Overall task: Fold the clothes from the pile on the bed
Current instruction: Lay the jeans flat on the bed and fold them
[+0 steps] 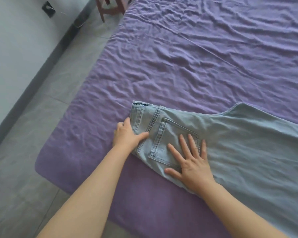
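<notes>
Light blue jeans (239, 143) lie flat on the purple bed sheet (187, 66), folded lengthwise, waistband to the left, back pocket facing up, legs running off the right edge of the view. My left hand (126, 134) holds the waistband edge, thumb on top of the denim and fingers curled at the band. My right hand (191, 160) presses flat on the back pocket with fingers spread. No pile of clothes shows in this view.
The bed's near left corner (46, 162) borders a grey tiled floor (24, 152). A wooden chair or stool (110, 7) stands beyond the bed's far left side. A white wall (15, 40) with a dark skirting runs along the left.
</notes>
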Tool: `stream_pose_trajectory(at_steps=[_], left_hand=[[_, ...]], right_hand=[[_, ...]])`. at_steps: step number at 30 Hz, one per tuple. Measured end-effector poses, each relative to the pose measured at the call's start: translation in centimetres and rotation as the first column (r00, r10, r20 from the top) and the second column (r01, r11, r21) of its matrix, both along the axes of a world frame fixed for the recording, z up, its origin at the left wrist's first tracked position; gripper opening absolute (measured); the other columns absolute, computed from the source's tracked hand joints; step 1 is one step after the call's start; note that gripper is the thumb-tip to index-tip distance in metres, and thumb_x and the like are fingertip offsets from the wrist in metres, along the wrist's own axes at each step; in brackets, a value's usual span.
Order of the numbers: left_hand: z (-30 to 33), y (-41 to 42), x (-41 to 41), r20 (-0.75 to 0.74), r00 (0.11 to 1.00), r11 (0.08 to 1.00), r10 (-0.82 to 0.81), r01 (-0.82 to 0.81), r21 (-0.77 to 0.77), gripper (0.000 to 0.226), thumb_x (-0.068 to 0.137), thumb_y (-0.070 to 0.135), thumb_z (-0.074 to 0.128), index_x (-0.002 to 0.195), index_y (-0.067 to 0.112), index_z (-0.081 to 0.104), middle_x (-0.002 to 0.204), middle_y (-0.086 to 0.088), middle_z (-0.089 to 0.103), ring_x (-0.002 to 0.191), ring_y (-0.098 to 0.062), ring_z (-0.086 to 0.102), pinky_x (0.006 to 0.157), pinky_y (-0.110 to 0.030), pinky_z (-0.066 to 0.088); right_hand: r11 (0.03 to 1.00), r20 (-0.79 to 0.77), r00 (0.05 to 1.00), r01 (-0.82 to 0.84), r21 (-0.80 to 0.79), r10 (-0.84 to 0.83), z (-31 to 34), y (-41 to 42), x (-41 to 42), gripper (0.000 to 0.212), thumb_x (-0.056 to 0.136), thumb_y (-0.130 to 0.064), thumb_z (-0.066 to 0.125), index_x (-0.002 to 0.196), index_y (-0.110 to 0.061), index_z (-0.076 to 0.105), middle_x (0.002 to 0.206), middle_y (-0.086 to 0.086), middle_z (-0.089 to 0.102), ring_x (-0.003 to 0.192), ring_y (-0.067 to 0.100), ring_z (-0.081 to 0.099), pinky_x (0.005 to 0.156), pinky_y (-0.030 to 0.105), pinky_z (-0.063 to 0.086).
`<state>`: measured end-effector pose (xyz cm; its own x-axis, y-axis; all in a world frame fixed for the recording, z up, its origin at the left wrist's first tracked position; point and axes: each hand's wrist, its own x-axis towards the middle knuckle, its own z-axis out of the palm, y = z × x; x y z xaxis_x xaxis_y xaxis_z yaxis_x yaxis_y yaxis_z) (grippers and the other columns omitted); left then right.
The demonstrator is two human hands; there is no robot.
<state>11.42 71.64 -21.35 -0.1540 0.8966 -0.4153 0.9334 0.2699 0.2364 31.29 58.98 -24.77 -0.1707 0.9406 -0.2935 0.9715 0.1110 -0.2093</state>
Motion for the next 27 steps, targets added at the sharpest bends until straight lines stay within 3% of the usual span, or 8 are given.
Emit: stream_pose_trajectory(at_steps=[5, 8, 10, 15, 18, 21, 25, 27], left_hand=[[3.1, 1.9, -0.8, 0.501, 0.842, 0.980, 0.201, -0.166, -0.113, 0.027, 0.079, 0.030, 0.075, 0.099, 0.014, 0.067, 0.098, -0.006, 0.071, 0.095, -0.024, 0.067, 0.088, -0.037, 0.052], [5.4, 1.4, 0.7, 0.665, 0.697, 0.963, 0.269, -0.212, -0.168, 0.030, 0.080, 0.023, 0.074, 0.105, 0.009, 0.066, 0.099, -0.007, 0.072, 0.094, -0.024, 0.068, 0.081, -0.035, 0.056], [7.2, 0.2, 2.4, 0.725, 0.632, 0.960, 0.274, -0.226, -0.165, 0.040, 0.080, 0.021, 0.073, 0.116, 0.009, 0.060, 0.108, -0.007, 0.069, 0.098, -0.022, 0.067, 0.083, -0.033, 0.056], [11.5, -5.2, 9.5, 0.855, 0.513, 0.997, 0.077, -0.040, -0.065, 0.077, 0.070, 0.029, 0.068, 0.140, 0.037, 0.036, 0.129, 0.012, 0.057, 0.115, -0.005, 0.057, 0.099, -0.034, 0.046], [12.1, -10.0, 14.9, 0.754, 0.611, 0.969, -0.241, 0.195, 0.152, 0.080, 0.074, 0.046, 0.061, 0.143, 0.050, 0.019, 0.131, 0.033, 0.043, 0.123, 0.011, 0.039, 0.104, -0.018, 0.034], [11.0, -14.6, 19.3, 0.556, 0.658, 0.860, -0.508, 0.427, 0.281, 0.074, 0.081, 0.055, 0.054, 0.146, 0.035, 0.025, 0.121, 0.013, 0.042, 0.120, -0.005, 0.034, 0.106, -0.025, 0.030], [7.7, -18.2, 21.8, 0.375, 0.681, 0.772, -0.629, 0.604, 0.198, 0.058, 0.093, 0.047, 0.046, 0.145, 0.027, 0.030, 0.155, 0.001, 0.012, 0.144, -0.014, 0.000, 0.119, -0.029, 0.004], [6.3, -19.0, 21.9, 0.270, 0.679, 0.729, -0.682, 0.662, 0.175, 0.054, 0.095, 0.044, 0.042, 0.146, 0.031, 0.028, 0.158, 0.003, 0.005, 0.144, -0.012, -0.013, 0.117, -0.032, -0.007]], right_hand=[[0.996, -0.052, 0.995, 0.088, -0.027, -0.090, -0.1, -0.9, -0.1, 0.079, 0.080, -0.080, 0.022, 0.144, -0.036, 0.030, 0.153, 0.013, 0.024, 0.143, 0.035, 0.011, 0.110, 0.060, 0.005], [0.993, -0.065, 0.994, 0.083, -0.081, -0.088, 0.8, -0.3, 0.1, 0.079, 0.078, -0.081, 0.008, 0.147, -0.041, 0.010, 0.157, 0.006, -0.001, 0.144, 0.031, -0.010, 0.113, 0.054, -0.011], [0.975, -0.322, 0.922, 0.185, -0.121, -0.214, 2.2, 0.3, 0.7, 0.077, 0.079, -0.076, 0.010, 0.147, -0.041, 0.007, 0.157, -0.005, -0.005, 0.145, 0.019, -0.013, 0.115, 0.042, -0.013], [0.804, -0.886, 0.089, 0.468, -0.366, -0.455, 10.4, 0.3, 4.7, 0.055, 0.084, -0.056, 0.046, 0.136, -0.048, 0.031, 0.144, -0.028, 0.032, 0.133, -0.006, 0.032, 0.108, 0.021, 0.034], [0.777, -0.926, -0.077, 0.521, -0.354, -0.370, 13.6, -1.1, 8.1, 0.055, 0.082, -0.056, 0.052, 0.134, -0.052, 0.034, 0.140, -0.025, 0.040, 0.125, -0.005, 0.043, 0.097, 0.020, 0.045], [0.734, -0.929, 0.001, 0.614, -0.291, -0.369, 14.0, -2.8, 12.1, 0.057, 0.087, -0.035, 0.059, 0.134, -0.051, 0.031, 0.142, -0.021, 0.040, 0.126, -0.009, 0.039, 0.100, 0.012, 0.036], [0.708, -0.737, 0.490, 0.706, 0.022, -0.466, 11.1, -4.8, 14.9, 0.070, 0.089, -0.006, 0.058, 0.138, -0.041, 0.024, 0.148, -0.011, 0.028, 0.127, -0.013, 0.027, 0.100, 0.001, 0.023], [0.720, -0.613, 0.608, 0.688, 0.090, -0.504, 9.4, -5.6, 15.6, 0.060, 0.091, -0.002, 0.052, 0.140, -0.032, 0.035, 0.150, -0.002, 0.028, 0.113, -0.006, 0.040, 0.091, 0.010, 0.037]])
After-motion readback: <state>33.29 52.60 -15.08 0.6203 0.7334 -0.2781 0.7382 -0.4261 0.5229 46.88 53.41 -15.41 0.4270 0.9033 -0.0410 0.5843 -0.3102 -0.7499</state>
